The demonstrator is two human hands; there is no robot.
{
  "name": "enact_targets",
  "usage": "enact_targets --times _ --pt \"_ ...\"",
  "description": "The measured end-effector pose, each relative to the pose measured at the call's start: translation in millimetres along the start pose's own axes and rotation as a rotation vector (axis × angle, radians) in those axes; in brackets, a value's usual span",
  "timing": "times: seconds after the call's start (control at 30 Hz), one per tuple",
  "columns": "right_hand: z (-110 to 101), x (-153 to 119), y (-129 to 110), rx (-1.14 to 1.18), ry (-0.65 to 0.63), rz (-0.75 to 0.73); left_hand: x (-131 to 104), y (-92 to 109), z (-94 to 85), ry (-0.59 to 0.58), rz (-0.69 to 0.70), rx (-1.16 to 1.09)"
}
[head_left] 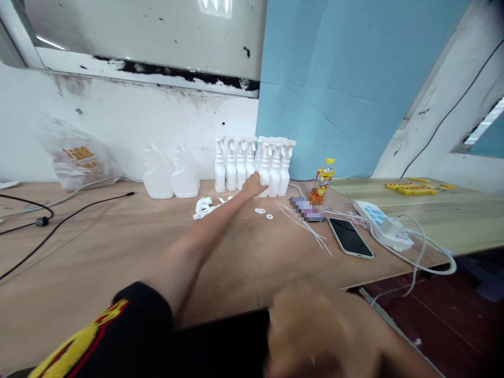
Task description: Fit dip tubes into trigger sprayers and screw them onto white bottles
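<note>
Head view: I have the left hand (254, 186) out at the white spray bottles (284, 174) at the back of the table (240, 268).
Its fingers are partly hidden, so I cannot tell whether they close on a bottle; the right hand (315, 328) is a foreground blur whose grip I cannot read either. The spray bottles stand upright in two close clusters. Two wider white bottles (186, 181) stand left of them; loose trigger parts (203, 207), white rings (269, 216) and thin tubes (318, 240) lie in front.
</note>
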State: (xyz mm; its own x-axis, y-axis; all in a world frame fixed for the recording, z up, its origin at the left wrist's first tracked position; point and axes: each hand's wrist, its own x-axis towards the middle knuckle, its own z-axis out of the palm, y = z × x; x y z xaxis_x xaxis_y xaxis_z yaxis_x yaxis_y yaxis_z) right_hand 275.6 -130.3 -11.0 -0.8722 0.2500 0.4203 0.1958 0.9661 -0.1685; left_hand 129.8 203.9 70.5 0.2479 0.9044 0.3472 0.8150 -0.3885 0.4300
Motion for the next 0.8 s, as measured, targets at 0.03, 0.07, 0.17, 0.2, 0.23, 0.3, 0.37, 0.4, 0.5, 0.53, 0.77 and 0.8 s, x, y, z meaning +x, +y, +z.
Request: enact_targets --times 0.03,0.07,0.17,0.2,0.23,0.3,0.37,0.4,0.5,0.53,0.77,0.8 --pt "-14 19 24 -0.013 0.027 0.049 -9 -10 -12.2 -0.021 0.057 0.031" --pt "-26 36 47 -0.034 0.048 0.122 -21 -21 -24.5 -0.033 0.105 0.065" --pt "-46 59 106 -0.210 0.048 0.520 -64 -58 -56.8 -0.030 0.199 0.181" --pt "-47 59 120 -0.262 0.019 0.596 -79 -68 -64.8 -0.029 0.211 0.219" --pt "-45 57 132 -0.302 -0.024 0.670 -93 -77 -70.8 -0.032 0.222 0.249" --pt "-39 49 148 -0.341 -0.104 0.779 -116 -89 -77.1 -0.058 0.262 0.280" --pt "-32 43 156 -0.351 -0.157 0.831 -131 -92 -76.9 -0.097 0.332 0.282" --pt "-30 41 159 -0.351 -0.167 0.838 -137 -92 -75.2 -0.114 0.369 0.277" --pt "-29 40 160 -0.337 -0.130 0.803 -152 -85 -67.3 -0.153 0.472 0.248" --pt "-30 40 159 -0.324 -0.103 0.771 -157 -81 -64.8 -0.167 0.510 0.227" --pt "-32 31 144 -0.264 0.054 0.661 -204 -58 -52.7 -0.229 0.665 -0.062" --pt "-32 30 142 -0.284 0.040 0.655 -210 -55 -50.9 -0.228 0.663 -0.134"
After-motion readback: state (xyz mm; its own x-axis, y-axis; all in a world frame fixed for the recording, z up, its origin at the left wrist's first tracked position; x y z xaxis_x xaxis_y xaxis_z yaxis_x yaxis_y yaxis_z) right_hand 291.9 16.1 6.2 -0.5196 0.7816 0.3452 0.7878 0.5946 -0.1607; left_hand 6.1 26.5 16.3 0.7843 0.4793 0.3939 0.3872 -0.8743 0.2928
